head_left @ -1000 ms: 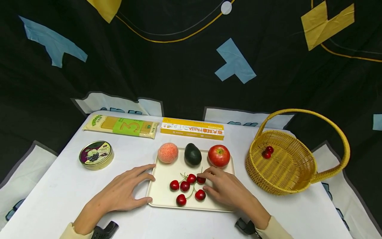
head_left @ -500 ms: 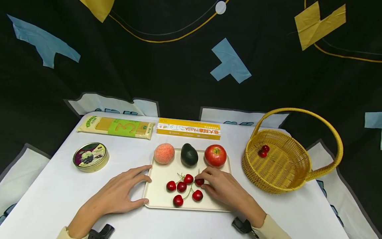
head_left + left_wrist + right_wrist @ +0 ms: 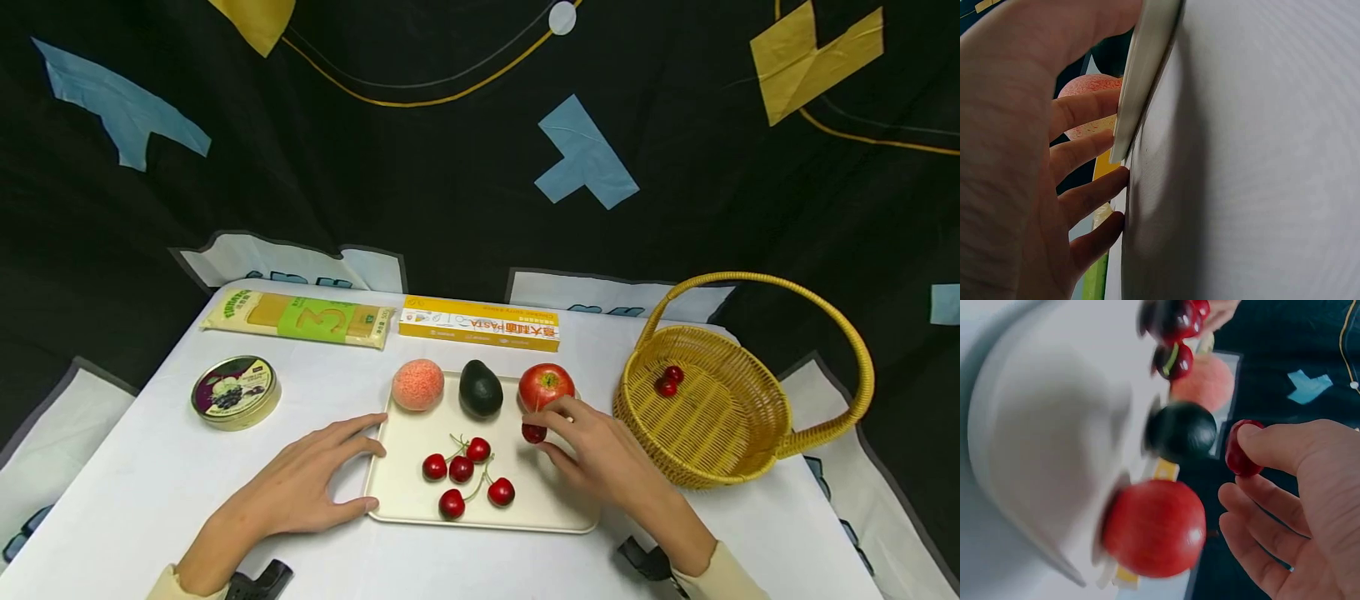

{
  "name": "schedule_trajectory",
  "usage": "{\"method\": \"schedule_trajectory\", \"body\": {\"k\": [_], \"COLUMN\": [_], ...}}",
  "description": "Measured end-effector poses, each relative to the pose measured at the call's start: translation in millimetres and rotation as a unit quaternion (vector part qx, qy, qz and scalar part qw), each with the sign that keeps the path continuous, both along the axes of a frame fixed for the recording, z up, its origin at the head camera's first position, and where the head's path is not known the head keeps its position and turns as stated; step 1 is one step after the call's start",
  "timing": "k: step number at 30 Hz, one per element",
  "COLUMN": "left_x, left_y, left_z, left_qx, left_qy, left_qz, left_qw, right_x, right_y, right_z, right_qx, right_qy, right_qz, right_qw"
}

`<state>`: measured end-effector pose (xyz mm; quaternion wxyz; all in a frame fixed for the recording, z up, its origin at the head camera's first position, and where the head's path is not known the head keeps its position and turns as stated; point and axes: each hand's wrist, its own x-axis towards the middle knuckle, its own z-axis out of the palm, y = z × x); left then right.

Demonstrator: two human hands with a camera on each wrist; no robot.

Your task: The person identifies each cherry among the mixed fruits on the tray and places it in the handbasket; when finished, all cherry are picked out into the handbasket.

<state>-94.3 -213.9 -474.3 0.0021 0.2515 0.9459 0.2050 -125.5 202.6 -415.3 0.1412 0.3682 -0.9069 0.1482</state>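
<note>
In the lower centre of the head view, the right hand (image 3: pixel 596 447) pinches one cherry (image 3: pixel 534 433) between thumb and finger, just in front of the apple (image 3: pixel 546 387). From above, the fingers hide a part of this cherry; the right wrist view shows it better, in the air and apart from the tray (image 3: pixel 405 493). There one also sees the thumb pressing on its side, with the other fingers bent below.

The left hand (image 3: pixel 315 479), at lower left, is spread along the left edge of the tray. Its own wrist view adds a detail: two fingertips meet the tray's edge, and two others lie past its end, near the white table (image 3: pixel 1272 150).

On the tray are five other cherries (image 3: pixel 461 469) (some with green stems), and behind them the peach (image 3: pixel 417 385), the avocado (image 3: pixel 481 390) and the apple. Only the head view shows the basket (image 3: pixel 705 429) at right, with two cherries inside, and the round tin (image 3: pixel 236 392) at left.
</note>
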Motion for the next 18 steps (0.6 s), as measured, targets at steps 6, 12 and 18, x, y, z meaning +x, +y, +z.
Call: {"method": "schedule_trajectory", "body": {"k": [6,12,18], "left_x": [-0.7,-0.3,-0.3], "left_y": [-1.0,-1.3,-1.0], "left_z": [-1.0,-0.9,-0.3], "left_qx": [-0.002,-0.005,-0.006], "left_qy": [0.004,0.004,0.002], "left_qz": [-0.002,-0.001,-0.001], "left_qw": [1.0,1.0,1.0], "right_x": [-5.0,-8.5,-13.6], "right_y": [20,41,63], "right_z": [8.5,10.3,12.3], "right_qx": [-0.001,-0.013,-0.022], "right_qy": [0.032,0.043,0.057], "right_qz": [-0.038,-0.075,-0.096], "right_qw": [0.9988,0.9962,0.9934]}}
